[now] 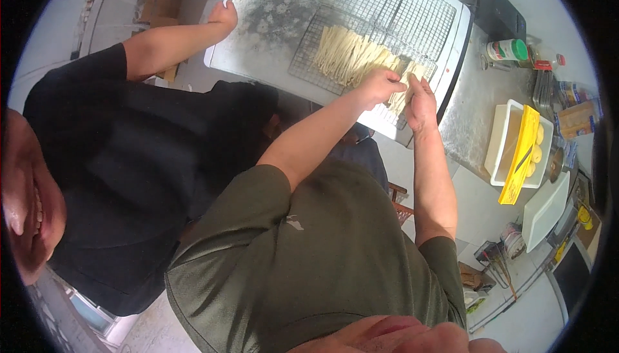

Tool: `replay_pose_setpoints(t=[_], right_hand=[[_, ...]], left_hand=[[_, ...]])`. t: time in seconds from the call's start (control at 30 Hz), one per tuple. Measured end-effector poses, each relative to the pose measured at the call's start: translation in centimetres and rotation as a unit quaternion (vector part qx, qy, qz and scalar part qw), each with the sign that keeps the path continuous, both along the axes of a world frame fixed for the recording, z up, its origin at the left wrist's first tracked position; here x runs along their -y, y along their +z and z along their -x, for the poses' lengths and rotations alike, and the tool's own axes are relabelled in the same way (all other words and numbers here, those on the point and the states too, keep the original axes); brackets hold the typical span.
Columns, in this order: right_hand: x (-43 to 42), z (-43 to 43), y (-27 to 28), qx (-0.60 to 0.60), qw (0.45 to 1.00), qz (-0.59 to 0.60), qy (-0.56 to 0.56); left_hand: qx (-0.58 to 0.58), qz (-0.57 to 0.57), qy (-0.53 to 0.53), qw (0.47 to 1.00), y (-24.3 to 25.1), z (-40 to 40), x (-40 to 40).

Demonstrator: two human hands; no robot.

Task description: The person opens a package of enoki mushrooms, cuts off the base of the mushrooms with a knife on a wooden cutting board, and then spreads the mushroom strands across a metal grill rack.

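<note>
Pale dough strips, which look like noodles (pixel 355 55), lie side by side on a wire rack (pixel 302 63) on the white table. My left hand (pixel 382 87) is over the near right end of this row, its thumb and fingertips bent close together at a smaller group of strips (pixel 399 99). Whether those fingertips grip a strip is unclear. Just to the right, my right hand (pixel 420 104) has its thumb and fingers around the edge of the same group, pinching strips near their upper part. Some strips hang or lie between both hands, partly hidden by the fingers.
More wire racks (pixel 425 19) lie behind. White powder and dark patches mark the tabletop (pixel 261 14). At the left stands a co-worker in black (pixel 145 150), one hand at the table's edge. A white tub (pixel 500 145) with a yellow slicer (pixel 520 159) stands on the right counter.
</note>
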State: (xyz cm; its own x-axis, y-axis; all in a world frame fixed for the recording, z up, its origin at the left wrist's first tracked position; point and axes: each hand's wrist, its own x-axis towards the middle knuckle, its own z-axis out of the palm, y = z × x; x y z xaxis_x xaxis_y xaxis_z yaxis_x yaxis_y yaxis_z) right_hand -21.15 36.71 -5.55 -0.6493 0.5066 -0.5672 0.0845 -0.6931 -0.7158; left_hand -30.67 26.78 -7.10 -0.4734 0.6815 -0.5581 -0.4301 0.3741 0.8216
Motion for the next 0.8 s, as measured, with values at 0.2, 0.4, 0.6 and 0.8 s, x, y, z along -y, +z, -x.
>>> replay_pose_setpoints(t=[0.2,0.4,0.6,0.8], right_hand=[[-0.4,-0.4,-0.3,-0.021,0.998,0.051,-0.01],[-1.4,-0.9,-1.8,-0.018,0.997,0.058,-0.05],[-1.4,-1.1,-4.2,-0.013,0.997,0.055,-0.055],[0.8,0.5,-0.5,0.009,0.997,0.058,-0.054]], left_hand=[[0.245,-0.107,0.126,0.955,0.3,-0.5,-0.3],[0.165,-0.141,0.107,0.97,-0.4,1.4,1.3],[-0.1,0.1,-0.051,0.989,3.7,-0.2,-0.1],[-0.119,0.056,-0.023,0.991,-0.2,-0.4,0.0]])
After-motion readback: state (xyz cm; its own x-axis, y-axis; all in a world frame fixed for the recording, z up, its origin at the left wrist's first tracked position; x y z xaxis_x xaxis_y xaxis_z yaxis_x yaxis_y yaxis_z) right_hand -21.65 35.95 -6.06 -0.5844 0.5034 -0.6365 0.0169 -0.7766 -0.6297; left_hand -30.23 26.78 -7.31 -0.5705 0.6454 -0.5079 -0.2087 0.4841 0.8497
